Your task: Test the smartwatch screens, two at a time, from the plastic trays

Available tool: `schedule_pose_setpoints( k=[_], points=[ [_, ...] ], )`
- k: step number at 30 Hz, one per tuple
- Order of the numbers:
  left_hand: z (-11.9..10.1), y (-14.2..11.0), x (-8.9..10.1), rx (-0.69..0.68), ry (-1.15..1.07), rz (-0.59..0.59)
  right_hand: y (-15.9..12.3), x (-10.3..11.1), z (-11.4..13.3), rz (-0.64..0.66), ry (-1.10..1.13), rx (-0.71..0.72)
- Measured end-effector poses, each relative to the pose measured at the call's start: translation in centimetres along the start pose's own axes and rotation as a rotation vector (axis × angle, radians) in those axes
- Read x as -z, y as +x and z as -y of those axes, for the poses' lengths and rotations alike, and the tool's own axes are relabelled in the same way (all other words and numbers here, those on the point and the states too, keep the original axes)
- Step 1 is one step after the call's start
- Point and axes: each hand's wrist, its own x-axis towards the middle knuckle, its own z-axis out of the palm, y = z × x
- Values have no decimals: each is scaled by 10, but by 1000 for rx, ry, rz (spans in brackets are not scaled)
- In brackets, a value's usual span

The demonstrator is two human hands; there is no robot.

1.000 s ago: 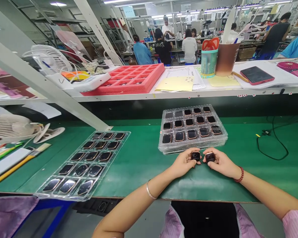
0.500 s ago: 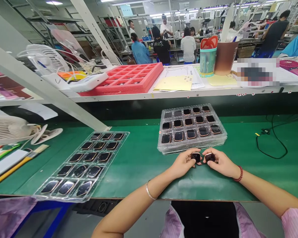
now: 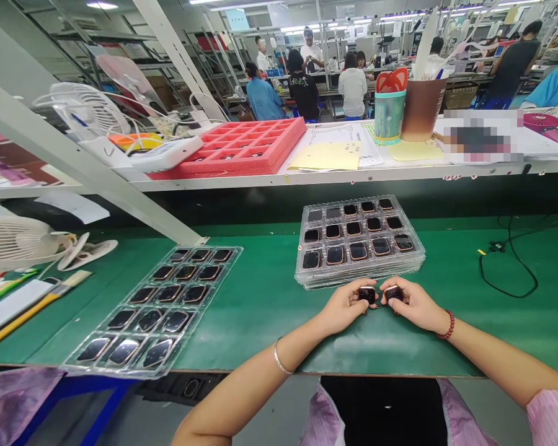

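Note:
My left hand (image 3: 344, 305) pinches a small square watch body (image 3: 367, 293) with a dark screen and copper rim. My right hand (image 3: 413, 305) pinches a second watch body (image 3: 393, 293) of the same kind. Both hands rest on the green bench mat (image 3: 270, 303), side by side, just in front of a stack of clear plastic trays (image 3: 307, 272). The top tray holds several more watch bodies in its pockets, with two pockets at the back left looking vacant. A second clear tray (image 3: 121, 365) filled with watch bodies lies to the left.
A white desk fan (image 3: 23, 238), brush (image 3: 37, 303) and pens lie at the far left. A black cable (image 3: 511, 272) trails at the right. The raised shelf behind carries a red foam tray (image 3: 246, 148), papers (image 3: 328, 156) and cups (image 3: 390, 114). Several people work in the background.
Both hands stay in place and have only turned the two watch bodies slightly in their fingers. The head camera has shifted a little.

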Motion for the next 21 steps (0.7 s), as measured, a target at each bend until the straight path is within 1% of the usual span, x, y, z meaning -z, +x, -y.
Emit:
schedule_pose_setpoints(
  k=[3,10,17,21],
  points=[
    [2,1,0,8,22,-10,0,0,-1,-10,10,0],
    [1,1,0,-3,2,-13,1,0,-1,23,6,-6],
    [0,1,-1,2,4,-21,1,0,1,3,5,5],
    [-1,0,-1,4,-3,-23,0,0,2,15,11,13]
  ],
)
